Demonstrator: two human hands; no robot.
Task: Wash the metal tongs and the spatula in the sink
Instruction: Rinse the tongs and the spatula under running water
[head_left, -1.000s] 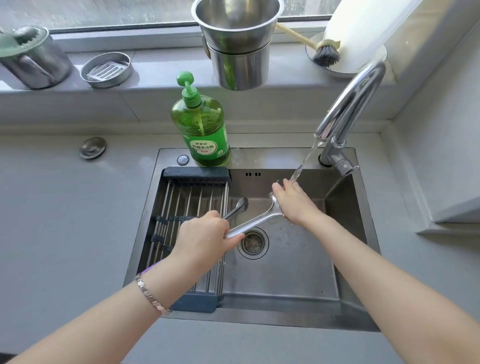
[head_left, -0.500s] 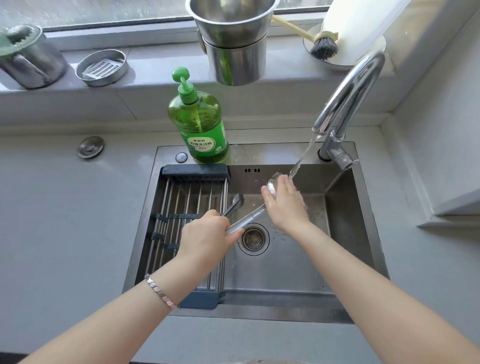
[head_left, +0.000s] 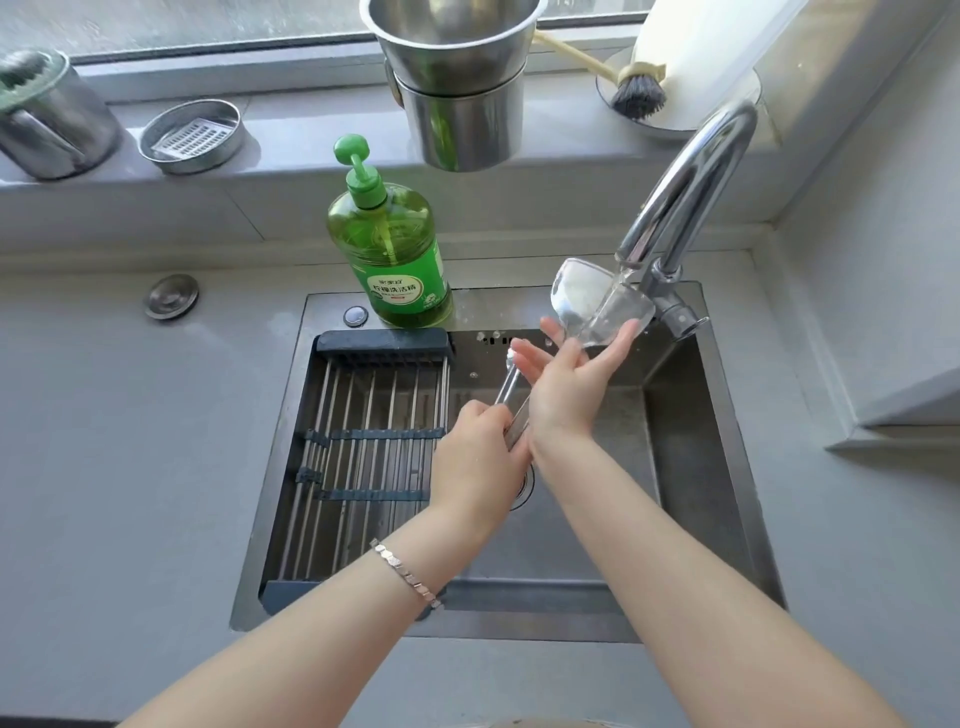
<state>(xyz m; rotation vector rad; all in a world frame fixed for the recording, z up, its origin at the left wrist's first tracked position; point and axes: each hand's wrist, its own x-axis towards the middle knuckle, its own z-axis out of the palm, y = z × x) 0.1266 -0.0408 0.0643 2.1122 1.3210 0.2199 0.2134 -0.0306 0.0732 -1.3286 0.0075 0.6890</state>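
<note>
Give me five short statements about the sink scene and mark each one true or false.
1. Water runs from the curved chrome faucet onto the metal tongs. True.
2. The left hand grips the tongs' handle end. True.
3. The green pump bottle of dish soap lies on its side in the steel sink. False: it stands upright on the sink's back rim.
4. The right hand is clenched in a fist. False: its fingers are spread open against the tongs.
5. A roll-up drying rack covers the sink's left part. True.
</note>
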